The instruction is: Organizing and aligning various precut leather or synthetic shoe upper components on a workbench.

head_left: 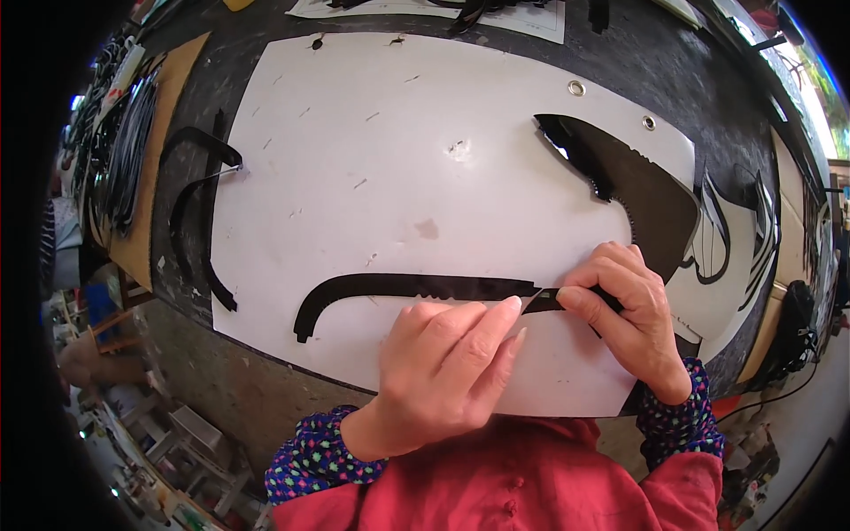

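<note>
A curved black strip [390, 285], like thin leather, lies on the white board [354, 212], its bent end to the left. Over its right part, my left hand [443, 358] has its fingers pressed together. A thin, pointed sliver [533, 299] shows by the left fingertips; whether it is a tool or the material I cannot tell. My right hand [624, 310] pinches the strip's right end between thumb and fingers. More dark material shows behind the right thumb. Beyond that hand lies a large dark curved panel [651, 199] with a notched edge.
Curved black strips [190, 150] hang over the board's left edge. A brown cardboard sheet [164, 159] bears a bundle of dark strips [133, 150]. Metal eyelets [577, 88] sit in the board's far right edge. More curved black pieces [713, 234] lie at the right.
</note>
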`<state>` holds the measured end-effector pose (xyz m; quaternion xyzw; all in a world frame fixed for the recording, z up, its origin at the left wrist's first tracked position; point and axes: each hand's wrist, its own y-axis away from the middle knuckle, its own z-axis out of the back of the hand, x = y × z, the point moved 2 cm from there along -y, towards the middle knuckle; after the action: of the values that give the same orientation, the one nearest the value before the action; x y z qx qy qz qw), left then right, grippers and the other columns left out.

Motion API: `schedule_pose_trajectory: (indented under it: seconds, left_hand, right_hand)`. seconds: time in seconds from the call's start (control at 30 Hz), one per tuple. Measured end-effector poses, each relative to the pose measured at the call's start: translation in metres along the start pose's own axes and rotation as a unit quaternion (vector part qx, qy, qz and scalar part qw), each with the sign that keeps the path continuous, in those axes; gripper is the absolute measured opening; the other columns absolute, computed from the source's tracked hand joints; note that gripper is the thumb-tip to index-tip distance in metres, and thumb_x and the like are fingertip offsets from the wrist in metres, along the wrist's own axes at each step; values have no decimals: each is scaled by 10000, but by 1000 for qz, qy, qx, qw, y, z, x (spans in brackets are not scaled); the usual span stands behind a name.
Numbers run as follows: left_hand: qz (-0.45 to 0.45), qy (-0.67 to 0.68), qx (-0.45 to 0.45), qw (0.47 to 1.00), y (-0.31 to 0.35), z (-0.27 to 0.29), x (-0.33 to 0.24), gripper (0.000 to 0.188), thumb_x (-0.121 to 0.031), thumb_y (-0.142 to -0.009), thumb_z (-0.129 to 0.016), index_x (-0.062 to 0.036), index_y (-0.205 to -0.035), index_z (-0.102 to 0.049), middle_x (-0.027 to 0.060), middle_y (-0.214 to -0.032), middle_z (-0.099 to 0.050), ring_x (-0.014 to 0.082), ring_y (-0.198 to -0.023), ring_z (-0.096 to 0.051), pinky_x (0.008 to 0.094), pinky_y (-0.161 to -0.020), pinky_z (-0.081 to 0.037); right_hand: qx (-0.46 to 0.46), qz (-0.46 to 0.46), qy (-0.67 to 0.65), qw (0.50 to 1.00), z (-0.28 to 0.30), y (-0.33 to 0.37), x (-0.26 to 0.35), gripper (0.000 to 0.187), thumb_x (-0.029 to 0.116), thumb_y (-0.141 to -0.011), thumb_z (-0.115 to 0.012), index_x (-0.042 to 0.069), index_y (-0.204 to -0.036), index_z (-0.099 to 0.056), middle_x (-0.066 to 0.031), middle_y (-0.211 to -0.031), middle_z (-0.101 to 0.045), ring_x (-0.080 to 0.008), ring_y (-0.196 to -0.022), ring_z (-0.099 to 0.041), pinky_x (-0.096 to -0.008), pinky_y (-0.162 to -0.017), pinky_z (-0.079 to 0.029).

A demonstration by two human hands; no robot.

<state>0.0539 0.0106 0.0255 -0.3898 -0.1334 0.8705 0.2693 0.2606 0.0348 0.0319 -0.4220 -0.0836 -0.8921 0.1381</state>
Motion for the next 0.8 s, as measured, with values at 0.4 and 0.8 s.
schedule_pose_trajectory:
  seconds: [0.4, 0.8]
  left_hand:
    - [20, -3, -47, 999, 2, -20, -3, 333, -12, -763, -792, 33, -1079, -696, 69, -860, -669, 181, -678, -574, 282, -576, -474]
    - [194, 155, 11, 969, -4, -14, -10, 97, 2, -899, -686, 5, -973, -624, 98, -826, -624, 215, -669, -587, 310, -586, -474]
  right_hand:
    - [-7, 4, -10, 1000, 0, 1, -1, 62, 114, -849, -712, 62, -838, -679, -44, -762, -590, -220, -755, -548, -338, -716, -362]
    - [-13, 18, -16, 1000, 1, 3, -5, 72, 130, -844, -724, 69, -845, -684, -35, -763, -600, -207, -748, -555, -328, -713, -361]
